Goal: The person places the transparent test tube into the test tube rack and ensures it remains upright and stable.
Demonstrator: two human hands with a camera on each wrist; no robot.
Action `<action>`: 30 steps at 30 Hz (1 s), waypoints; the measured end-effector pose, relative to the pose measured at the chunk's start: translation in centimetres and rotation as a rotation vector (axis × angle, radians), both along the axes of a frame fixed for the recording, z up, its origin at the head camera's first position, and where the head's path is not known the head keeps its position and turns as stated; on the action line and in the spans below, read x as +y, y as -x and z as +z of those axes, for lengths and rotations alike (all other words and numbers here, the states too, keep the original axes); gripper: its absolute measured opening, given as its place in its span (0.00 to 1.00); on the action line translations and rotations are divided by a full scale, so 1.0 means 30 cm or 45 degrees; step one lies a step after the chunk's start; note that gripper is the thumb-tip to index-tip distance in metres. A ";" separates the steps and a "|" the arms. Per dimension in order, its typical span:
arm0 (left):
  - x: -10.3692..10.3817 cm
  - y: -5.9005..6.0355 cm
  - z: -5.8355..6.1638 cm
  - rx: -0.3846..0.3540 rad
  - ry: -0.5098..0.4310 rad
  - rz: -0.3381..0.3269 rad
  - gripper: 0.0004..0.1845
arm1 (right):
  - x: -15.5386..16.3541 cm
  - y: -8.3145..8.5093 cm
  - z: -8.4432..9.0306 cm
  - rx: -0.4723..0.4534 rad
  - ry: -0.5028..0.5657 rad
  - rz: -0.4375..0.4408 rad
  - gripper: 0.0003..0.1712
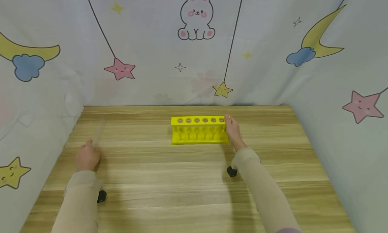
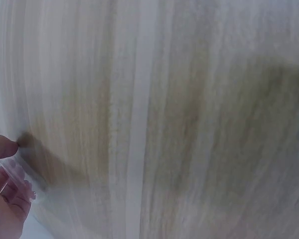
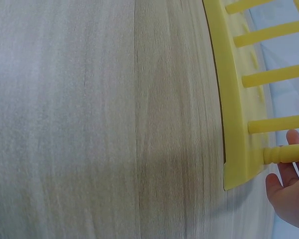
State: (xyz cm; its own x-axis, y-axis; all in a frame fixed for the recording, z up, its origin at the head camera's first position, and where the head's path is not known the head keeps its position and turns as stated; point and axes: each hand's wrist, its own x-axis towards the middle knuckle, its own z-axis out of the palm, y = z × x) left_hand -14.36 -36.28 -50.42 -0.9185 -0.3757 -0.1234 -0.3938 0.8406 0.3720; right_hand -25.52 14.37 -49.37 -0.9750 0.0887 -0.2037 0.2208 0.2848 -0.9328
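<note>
**Right hand on the test-tube rack, left hand at a clear tube**

A yellow plastic test-tube rack point(image 1: 199, 131) stands just above the middle of the head view, on the wooden surface point(image 1: 182, 179), its row of round holes facing up and all of them unfilled. The right hand point(image 1: 232, 129) grips the rack's right end, thumb up at the top plate and fingers lower down the end wall; the right wrist view shows the fingers beside the pegs at the base corner.

The left hand point(image 1: 87, 157) sits at the left of the frame. In the left wrist view its fingers point(image 2: 5, 191) curl round something clear, apparently a glass or plastic tube point(image 2: 17, 174), faint and blurred.

The rack looks light, stiff and fairly smooth, so it would likely slide easily; its end walls seem the soundest hold. If glass, the tube would be slippery and fragile, best pinched gently along its body.
</note>
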 end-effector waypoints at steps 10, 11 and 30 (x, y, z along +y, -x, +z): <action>-0.007 -0.002 0.008 -0.110 -0.055 -0.033 0.32 | 0.001 -0.002 0.003 -0.003 -0.002 -0.006 0.33; -0.008 -0.001 0.009 -0.118 -0.057 -0.035 0.32 | 0.001 -0.002 0.004 -0.004 -0.004 -0.005 0.33; 0.026 0.079 0.014 -0.078 -0.012 -0.082 0.29 | 0.001 0.002 0.001 0.015 0.006 -0.009 0.33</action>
